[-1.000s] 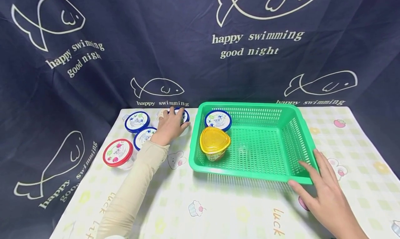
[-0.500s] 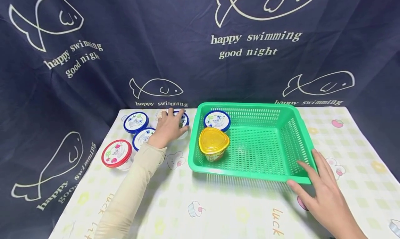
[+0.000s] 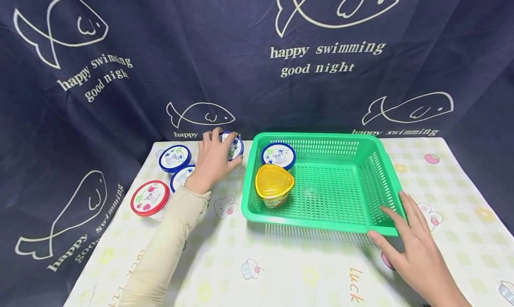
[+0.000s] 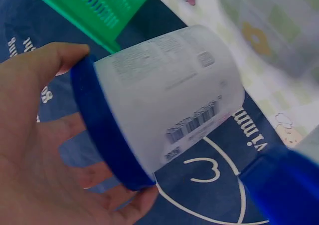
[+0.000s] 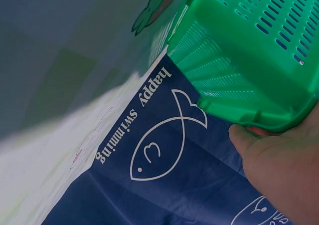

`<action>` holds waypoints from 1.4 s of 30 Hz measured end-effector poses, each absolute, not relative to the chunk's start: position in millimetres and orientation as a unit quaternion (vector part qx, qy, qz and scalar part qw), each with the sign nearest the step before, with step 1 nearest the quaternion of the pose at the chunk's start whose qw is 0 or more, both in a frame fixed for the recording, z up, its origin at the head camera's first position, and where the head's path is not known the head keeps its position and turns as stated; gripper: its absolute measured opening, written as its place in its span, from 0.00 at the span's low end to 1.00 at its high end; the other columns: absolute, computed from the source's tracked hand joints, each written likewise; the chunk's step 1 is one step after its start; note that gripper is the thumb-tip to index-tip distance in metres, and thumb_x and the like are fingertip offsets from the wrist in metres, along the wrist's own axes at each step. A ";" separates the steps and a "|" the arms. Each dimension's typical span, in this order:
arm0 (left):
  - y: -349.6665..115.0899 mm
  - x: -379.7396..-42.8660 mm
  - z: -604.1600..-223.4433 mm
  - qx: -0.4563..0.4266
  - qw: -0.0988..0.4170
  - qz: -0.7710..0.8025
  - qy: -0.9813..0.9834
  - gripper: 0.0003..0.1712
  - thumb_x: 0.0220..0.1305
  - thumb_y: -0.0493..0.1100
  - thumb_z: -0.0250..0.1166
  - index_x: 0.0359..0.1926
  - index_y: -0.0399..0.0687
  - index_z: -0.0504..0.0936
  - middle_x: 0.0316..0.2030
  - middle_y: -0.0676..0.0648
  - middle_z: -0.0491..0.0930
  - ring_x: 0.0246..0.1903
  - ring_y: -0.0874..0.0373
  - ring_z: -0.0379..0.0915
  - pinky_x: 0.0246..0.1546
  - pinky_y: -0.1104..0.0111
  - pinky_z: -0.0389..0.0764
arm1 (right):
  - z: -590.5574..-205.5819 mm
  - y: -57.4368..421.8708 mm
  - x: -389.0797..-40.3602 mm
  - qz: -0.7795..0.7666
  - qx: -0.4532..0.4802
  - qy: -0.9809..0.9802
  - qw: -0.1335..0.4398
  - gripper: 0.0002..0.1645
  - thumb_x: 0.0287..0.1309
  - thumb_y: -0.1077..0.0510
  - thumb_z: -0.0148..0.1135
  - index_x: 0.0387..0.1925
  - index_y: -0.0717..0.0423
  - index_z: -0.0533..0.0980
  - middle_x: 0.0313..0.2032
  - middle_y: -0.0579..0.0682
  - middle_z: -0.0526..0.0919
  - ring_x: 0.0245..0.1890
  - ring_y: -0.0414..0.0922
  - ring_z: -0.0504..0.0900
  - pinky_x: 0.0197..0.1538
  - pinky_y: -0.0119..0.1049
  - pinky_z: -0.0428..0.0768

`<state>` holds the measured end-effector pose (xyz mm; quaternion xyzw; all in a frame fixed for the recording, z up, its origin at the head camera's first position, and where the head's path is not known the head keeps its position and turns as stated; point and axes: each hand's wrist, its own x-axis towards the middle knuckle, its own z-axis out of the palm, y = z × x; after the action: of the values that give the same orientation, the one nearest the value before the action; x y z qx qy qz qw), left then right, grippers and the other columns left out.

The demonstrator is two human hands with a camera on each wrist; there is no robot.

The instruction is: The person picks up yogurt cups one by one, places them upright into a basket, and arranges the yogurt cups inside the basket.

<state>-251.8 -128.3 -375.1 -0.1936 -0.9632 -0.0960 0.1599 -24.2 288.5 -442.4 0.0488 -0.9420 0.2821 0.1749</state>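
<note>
My left hand [image 3: 211, 159] grips a white tub [image 4: 174, 95] by its blue lid [image 4: 107, 122], with thumb and fingertips on opposite edges. In the head view the lid's printed top [image 3: 236, 147] shows past the fingers, left of the green basket [image 3: 313, 226]. The tub's barcoded side shows in the left wrist view, raised off the tablecloth. My right hand [image 3: 421, 249] holds the basket's near right corner, index finger over the rim and thumb at the front edge. Inside the basket's left end are a blue-lidded tub [image 3: 279, 155] and a yellow-lidded cup [image 3: 275, 184].
Left of the basket stand two more blue-lidded tubs, the far one [image 3: 175, 158] and the near one [image 3: 181, 177], the latter partly hidden by my left hand. A red-lidded tub [image 3: 150, 198] stands nearest the table's left edge. A dark fish-print curtain [image 3: 257, 88] hangs behind.
My left hand has lifted the blue-lidded tub from the tablecloth and tilted it slightly. My right hand has stayed at the basket's corner.
</note>
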 end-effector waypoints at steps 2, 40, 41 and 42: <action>-127.5 -249.9 -371.0 -0.202 0.183 -0.099 -0.957 0.37 0.58 0.59 0.66 0.68 0.55 0.71 0.66 0.34 0.61 0.61 0.35 0.56 0.51 0.47 0.65 | -441.9 288.6 -24.1 0.281 0.048 -0.942 0.174 0.40 0.58 0.48 0.71 0.67 0.61 0.68 0.79 0.55 0.40 0.78 0.55 0.38 0.70 0.67 0.41; -72.7 -218.4 -314.4 -0.314 0.268 -0.144 -0.899 0.37 0.60 0.59 0.67 0.69 0.61 0.69 0.64 0.38 0.63 0.60 0.40 0.59 0.48 0.50 0.67 | -443.6 288.1 -22.9 0.272 0.044 -0.945 0.173 0.40 0.59 0.46 0.70 0.67 0.61 0.68 0.79 0.54 0.39 0.78 0.55 0.38 0.71 0.67 0.40; -70.5 -218.2 -313.3 -0.318 0.268 -0.143 -0.898 0.37 0.60 0.60 0.66 0.70 0.61 0.69 0.64 0.38 0.63 0.60 0.40 0.59 0.49 0.50 0.67 | -443.6 288.5 -23.0 0.273 0.044 -0.945 0.175 0.40 0.58 0.46 0.70 0.67 0.61 0.68 0.79 0.54 0.39 0.78 0.55 0.38 0.70 0.67 0.40; -68.2 -218.1 -312.5 -0.322 0.267 -0.141 -0.897 0.37 0.60 0.60 0.66 0.69 0.61 0.69 0.64 0.38 0.63 0.60 0.40 0.59 0.50 0.50 0.67 | -443.4 288.8 -23.1 0.273 0.045 -0.944 0.177 0.40 0.58 0.47 0.71 0.66 0.61 0.69 0.79 0.54 0.39 0.78 0.55 0.38 0.70 0.67 0.41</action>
<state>-218.1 -68.2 -312.5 -0.3219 -0.8974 -0.1412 0.2666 -23.1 288.8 -443.4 0.0452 -0.9443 0.2735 0.1772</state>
